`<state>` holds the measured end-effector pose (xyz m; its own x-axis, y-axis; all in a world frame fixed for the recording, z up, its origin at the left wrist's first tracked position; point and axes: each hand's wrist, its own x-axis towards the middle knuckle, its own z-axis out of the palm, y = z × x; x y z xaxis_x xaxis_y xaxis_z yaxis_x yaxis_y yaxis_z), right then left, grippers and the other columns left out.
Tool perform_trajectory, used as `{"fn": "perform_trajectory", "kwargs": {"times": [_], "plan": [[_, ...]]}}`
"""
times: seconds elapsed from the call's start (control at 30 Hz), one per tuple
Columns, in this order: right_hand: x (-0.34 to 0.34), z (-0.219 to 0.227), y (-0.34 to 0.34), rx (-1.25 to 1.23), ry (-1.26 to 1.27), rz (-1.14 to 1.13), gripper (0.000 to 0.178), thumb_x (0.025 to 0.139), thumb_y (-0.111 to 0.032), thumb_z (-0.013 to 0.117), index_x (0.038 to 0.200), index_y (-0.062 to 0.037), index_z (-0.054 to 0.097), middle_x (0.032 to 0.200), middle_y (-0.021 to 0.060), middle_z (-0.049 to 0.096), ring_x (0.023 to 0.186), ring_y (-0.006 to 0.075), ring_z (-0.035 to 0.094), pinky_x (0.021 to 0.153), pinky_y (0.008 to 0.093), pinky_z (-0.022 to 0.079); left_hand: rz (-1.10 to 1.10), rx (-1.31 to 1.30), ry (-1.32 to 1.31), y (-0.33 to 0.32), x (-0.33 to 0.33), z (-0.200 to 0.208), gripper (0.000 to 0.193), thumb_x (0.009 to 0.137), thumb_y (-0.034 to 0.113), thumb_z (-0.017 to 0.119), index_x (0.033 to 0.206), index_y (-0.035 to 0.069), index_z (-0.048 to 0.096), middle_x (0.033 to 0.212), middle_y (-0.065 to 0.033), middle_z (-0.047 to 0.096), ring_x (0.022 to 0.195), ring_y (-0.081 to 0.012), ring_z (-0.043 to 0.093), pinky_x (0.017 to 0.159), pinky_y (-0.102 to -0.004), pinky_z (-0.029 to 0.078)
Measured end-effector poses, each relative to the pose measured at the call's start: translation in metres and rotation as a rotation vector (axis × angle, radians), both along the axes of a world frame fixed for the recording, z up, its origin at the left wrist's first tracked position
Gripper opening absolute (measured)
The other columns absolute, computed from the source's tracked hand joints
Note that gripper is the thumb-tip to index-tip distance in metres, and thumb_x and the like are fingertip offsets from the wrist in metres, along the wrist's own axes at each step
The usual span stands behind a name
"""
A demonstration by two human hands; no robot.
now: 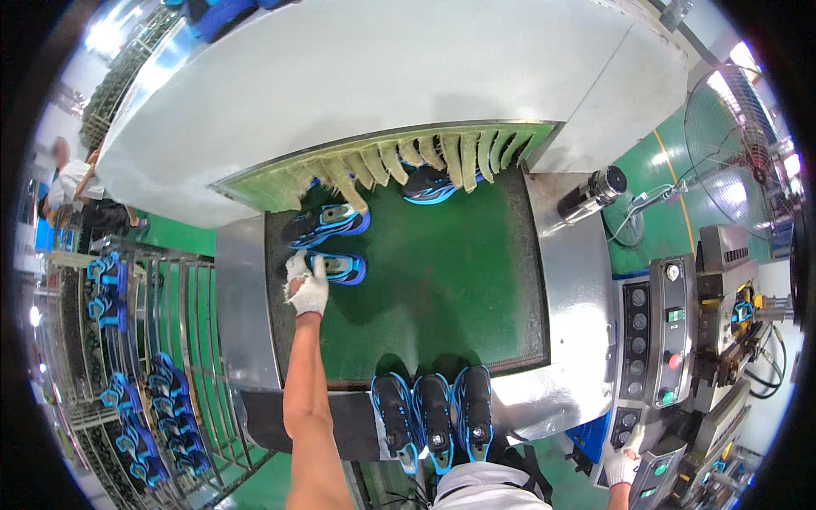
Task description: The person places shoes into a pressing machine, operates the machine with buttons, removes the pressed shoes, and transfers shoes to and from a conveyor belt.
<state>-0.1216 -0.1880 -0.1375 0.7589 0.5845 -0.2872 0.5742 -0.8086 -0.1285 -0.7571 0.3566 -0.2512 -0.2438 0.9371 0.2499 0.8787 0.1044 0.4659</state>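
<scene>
In a white work glove, my left hand (308,289) is closed over the front part of a black-and-blue sports shoe (342,269) at the left of a green conveyor belt (442,280). Just beyond it lies a similar shoe (327,224), apart from my fingers. A further shoe (432,185) sits partly under the hanging fabric strips (399,161) of the machine opening. My right hand (623,465), also gloved, is low at the right beside a control panel (629,418), a finger stretched out. Whether it touches the panel I cannot tell.
Three shoes (435,416) stand side by side on the metal ledge near my body. Racks with several shoes (174,408) are at the left. A black-and-silver bottle (593,192) lies on the right metal side. Beyond it stands a large fan (739,144); more buttons and machinery (722,306) line the right.
</scene>
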Motion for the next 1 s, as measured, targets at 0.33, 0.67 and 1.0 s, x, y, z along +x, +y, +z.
{"fn": "perform_trajectory", "kwargs": {"times": [0.33, 0.67, 1.0], "plan": [[-0.141, 0.099, 0.122, 0.027, 0.508, -0.038, 0.097, 0.079, -0.044, 0.080, 0.150, 0.0091, 0.040, 0.149, 0.0304, 0.050, 0.141, 0.0366, 0.049, 0.116, 0.0389, 0.041, -0.397, 0.011, 0.051, -0.059, 0.093, 0.056, 0.014, 0.099, 0.020, 0.063, 0.106, 0.008, 0.066, 0.114, -0.0135, 0.065, 0.106, -0.0360, 0.064, 0.089, -0.0508, 0.049], [-0.140, 0.064, 0.146, 0.576, 0.225, 0.356, 0.036, 0.079, -0.011, 0.061, 0.111, 0.0049, 0.055, 0.095, 0.0271, 0.064, 0.089, 0.0436, 0.068, 0.077, 0.0483, 0.056, -1.414, -0.138, -0.491, -0.279, 0.396, 0.198, 0.006, 0.091, 0.004, 0.067, 0.095, 0.000, 0.066, 0.095, -0.0144, 0.066, 0.089, -0.0309, 0.066, 0.082, -0.0411, 0.052], [-0.081, 0.100, -0.176, 1.488, 0.854, -0.897, 0.052, 0.082, -0.029, 0.085, 0.118, 0.0023, 0.067, 0.091, 0.0077, 0.071, 0.078, 0.0149, 0.065, 0.070, 0.0332, 0.053, -2.065, -0.215, -0.747, -0.468, 0.629, 0.361, 0.059, 0.088, -0.008, 0.064, 0.144, -0.002, 0.047, 0.132, -0.0160, 0.057, 0.112, -0.0246, 0.064, 0.096, -0.0359, 0.056]]}}
